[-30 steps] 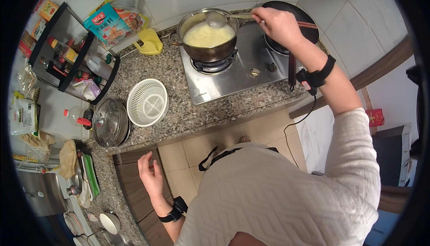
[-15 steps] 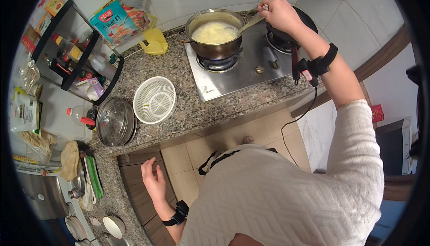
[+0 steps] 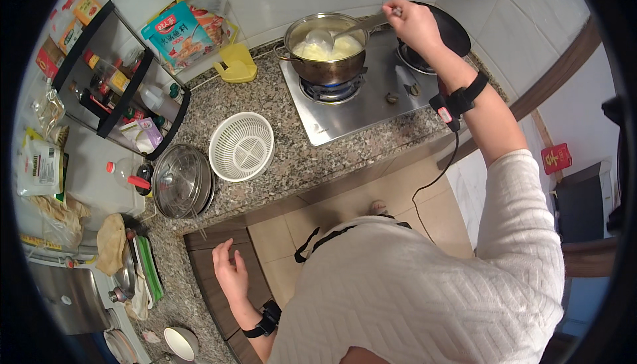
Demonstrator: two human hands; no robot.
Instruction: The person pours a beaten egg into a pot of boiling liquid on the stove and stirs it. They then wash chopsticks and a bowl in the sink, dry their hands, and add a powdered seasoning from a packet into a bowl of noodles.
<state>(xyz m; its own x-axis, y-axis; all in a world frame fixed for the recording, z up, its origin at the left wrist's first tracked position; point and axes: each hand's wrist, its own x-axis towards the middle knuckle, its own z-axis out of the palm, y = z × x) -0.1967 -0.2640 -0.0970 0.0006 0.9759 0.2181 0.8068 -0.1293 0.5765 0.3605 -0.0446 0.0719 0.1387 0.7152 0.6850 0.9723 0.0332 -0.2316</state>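
Observation:
My right hand (image 3: 413,22) is closed round the handle of a metal ladle (image 3: 360,26). The ladle's bowl rests at the surface of pale yellow, frothy food (image 3: 340,48) in a steel pot (image 3: 328,67). Under the pot a blue flame burns on the left burner of the gas stove (image 3: 325,124). My left hand (image 3: 230,270) hangs low in front of the counter's edge, fingers loosely apart, with nothing in it. Nearest to it on the counter are stacked metal strainers and lids (image 3: 184,182).
A dark frying pan (image 3: 446,30) sits on the right burner. On the granite counter stand a white plastic basket (image 3: 241,146), a yellow plastic holder (image 3: 236,64) and a black spice rack (image 3: 106,125). At lower left lies a white bowl (image 3: 181,343). A cable hangs from my right wrist.
The ladle has turned, and its bowl now shows above the food, farther left in the pot. My right hand has shifted slightly; the whole view has moved a little.

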